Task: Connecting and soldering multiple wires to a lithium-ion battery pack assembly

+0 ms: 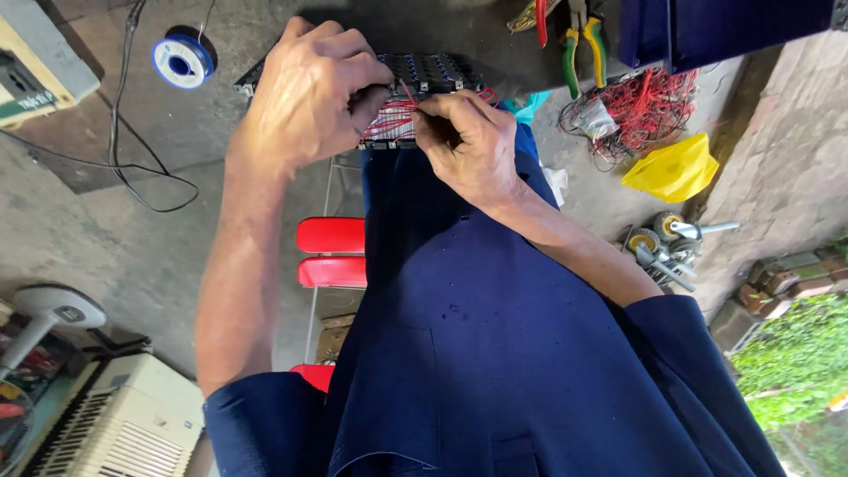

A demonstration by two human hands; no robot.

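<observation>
One blue solder spool (183, 59) sits on the dark worktop (265, 35). Next, the left hand (305, 93) clamps its fingers over one black battery pack (424, 75) laced with red wires. The right hand (468, 146) pinches those red wires (393, 119) at the pack's near edge. Two pliers (579, 40) lie farther right.

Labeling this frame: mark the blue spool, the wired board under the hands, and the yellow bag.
blue spool (183, 60), head view, on its white centre face.
wired board (430, 71), head view, on the dark gridded top beyond the fingers.
yellow bag (673, 168), head view, on the middle of the crumpled plastic.
</observation>
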